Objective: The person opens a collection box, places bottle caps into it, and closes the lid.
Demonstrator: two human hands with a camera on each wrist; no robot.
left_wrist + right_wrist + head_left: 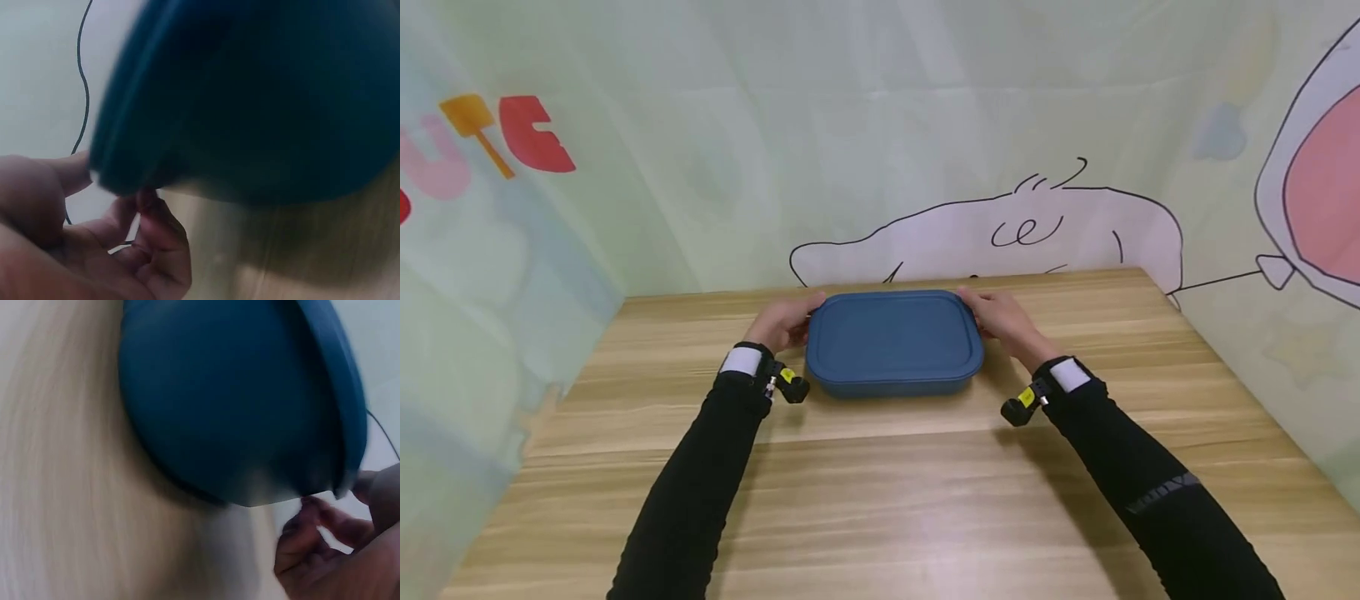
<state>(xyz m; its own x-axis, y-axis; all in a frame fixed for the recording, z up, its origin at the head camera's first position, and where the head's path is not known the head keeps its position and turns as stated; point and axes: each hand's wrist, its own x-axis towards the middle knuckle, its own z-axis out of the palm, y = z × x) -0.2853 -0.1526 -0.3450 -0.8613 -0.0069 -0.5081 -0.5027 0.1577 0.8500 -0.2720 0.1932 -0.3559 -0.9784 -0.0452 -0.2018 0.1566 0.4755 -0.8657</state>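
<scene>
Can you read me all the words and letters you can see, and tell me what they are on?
"TE": big letters, orange and red, on the curtain at left; more letters before them are cut off.
Small grey print on the right sleeve: too blurred to read.
The blue box shows no words.

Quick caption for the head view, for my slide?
Both hands, left hand and right hand, grip the blue lidded container on the wooden table.
</scene>
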